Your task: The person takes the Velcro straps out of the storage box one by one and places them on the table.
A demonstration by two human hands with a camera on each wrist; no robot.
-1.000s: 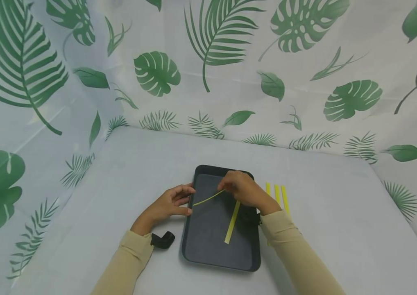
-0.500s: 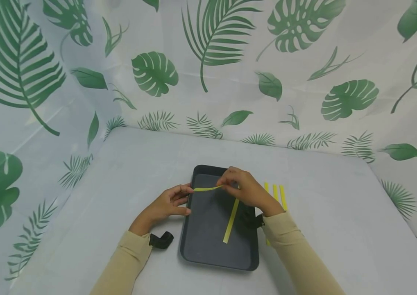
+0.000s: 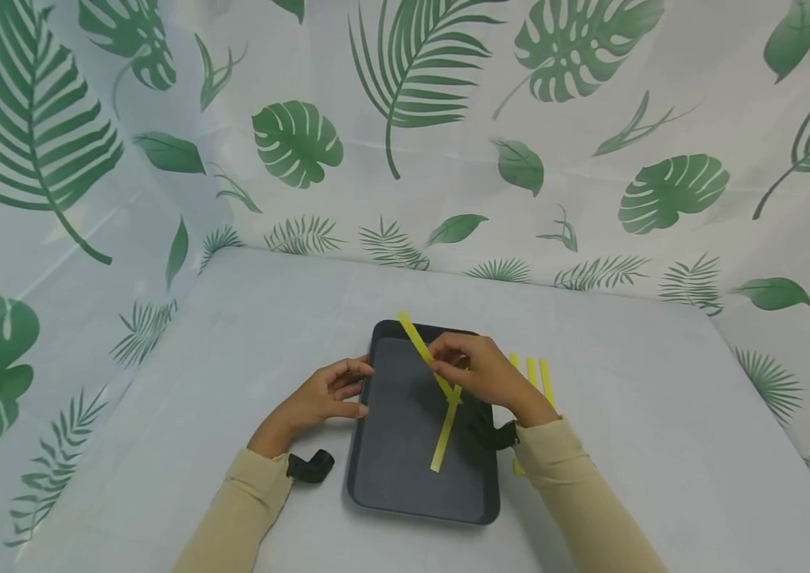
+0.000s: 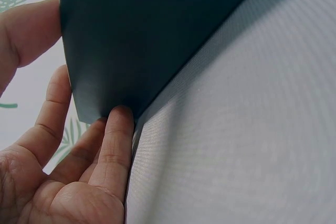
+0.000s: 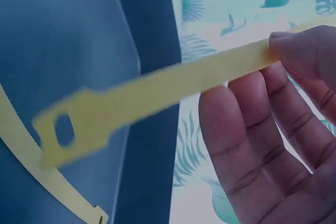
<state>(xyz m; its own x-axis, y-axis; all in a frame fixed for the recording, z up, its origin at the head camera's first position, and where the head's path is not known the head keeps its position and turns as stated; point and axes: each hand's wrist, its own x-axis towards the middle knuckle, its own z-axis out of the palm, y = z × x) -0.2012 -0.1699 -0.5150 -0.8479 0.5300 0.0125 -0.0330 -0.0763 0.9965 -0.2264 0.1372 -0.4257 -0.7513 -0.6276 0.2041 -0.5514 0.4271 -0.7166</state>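
My right hand [image 3: 487,374] pinches a yellow hook-and-loop cable tie [image 3: 415,338] by its middle, above the dark grey tray [image 3: 391,477]. In the right wrist view, the slotted head of this cable tie [image 5: 157,87] points away from the thumb and fingers. A second yellow cable tie [image 3: 443,438] lies in the tray, its upper part hidden by the right hand and the held tie. My left hand [image 3: 315,398] is at the tray's left side. Its fairly straight fingertips touch the tray's outer wall [image 4: 121,40] in the left wrist view.
Several more yellow cable ties [image 3: 531,370] lie side by side on the white table [image 3: 290,310], right of the tray and partly behind the right forearm. A leaf-patterned sheet [image 3: 441,183] hangs behind and to the left. Each wrist carries a black camera [image 3: 312,467].
The held cable tie has swung from pointing left, toward the left hand, to slanting up past the tray's far edge. My left hand stays at the tray's side.
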